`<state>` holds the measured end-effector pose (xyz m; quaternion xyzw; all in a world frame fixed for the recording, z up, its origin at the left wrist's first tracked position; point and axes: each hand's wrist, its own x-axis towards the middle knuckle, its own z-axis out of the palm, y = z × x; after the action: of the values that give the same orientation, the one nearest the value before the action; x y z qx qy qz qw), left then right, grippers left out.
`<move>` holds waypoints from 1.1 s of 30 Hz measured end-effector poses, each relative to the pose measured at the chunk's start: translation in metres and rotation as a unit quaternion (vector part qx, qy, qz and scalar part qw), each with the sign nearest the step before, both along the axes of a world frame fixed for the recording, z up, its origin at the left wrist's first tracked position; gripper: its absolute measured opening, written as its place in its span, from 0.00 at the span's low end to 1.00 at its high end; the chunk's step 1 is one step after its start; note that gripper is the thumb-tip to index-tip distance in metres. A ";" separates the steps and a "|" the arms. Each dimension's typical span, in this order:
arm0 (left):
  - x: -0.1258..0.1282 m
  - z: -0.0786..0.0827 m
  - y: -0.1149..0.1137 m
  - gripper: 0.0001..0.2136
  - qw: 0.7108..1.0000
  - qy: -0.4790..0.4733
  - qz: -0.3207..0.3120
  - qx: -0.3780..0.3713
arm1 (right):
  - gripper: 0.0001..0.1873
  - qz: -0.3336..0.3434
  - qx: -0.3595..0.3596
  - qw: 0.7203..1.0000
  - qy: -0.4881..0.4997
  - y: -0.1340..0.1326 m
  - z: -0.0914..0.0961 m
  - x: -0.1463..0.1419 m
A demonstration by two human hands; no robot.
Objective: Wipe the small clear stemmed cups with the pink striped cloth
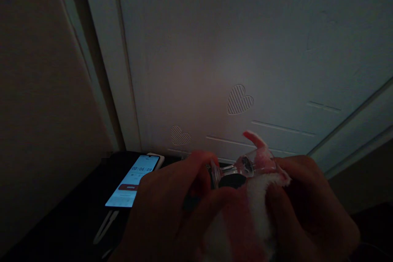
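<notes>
A small clear stemmed glass [248,166] lies sideways between my hands, low in the head view. My left hand [175,196] pinches its foot end with thumb and fingers. A fluffy red-and-white striped cloth [242,221] hangs below the glass. Part of the cloth is tucked into the bowl, and a thin red corner sticks up past it. My right hand [307,200] is closed on the cloth at the bowl's rim, thumb on the near side. The dim light hides some of my fingers.
To the left, a lit phone [133,182] showing a timer lies on a dark surface [73,213], with a white cable or strap [105,227] beside it. Behind my hands stands a pale panel [196,57] with carved hearts. A wall [43,110] rises at the left.
</notes>
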<state>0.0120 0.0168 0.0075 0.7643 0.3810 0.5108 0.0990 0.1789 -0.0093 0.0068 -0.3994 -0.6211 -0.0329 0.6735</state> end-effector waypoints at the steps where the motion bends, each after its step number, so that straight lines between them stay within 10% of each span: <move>1: 0.000 0.001 0.000 0.10 1.000 0.003 0.004 0.002 | 0.11 0.003 -0.003 1.000 -0.003 0.000 0.000 0.001; 33: -0.004 0.003 -0.003 0.14 0.999 0.007 0.053 -0.008 | 0.13 0.043 -0.045 0.997 -0.055 0.001 -0.004 0.015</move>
<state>0.0081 0.0138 0.0108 0.7458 0.4255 0.5069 0.0753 0.1939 -0.0078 0.0027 -0.4002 -0.6749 0.0022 0.6200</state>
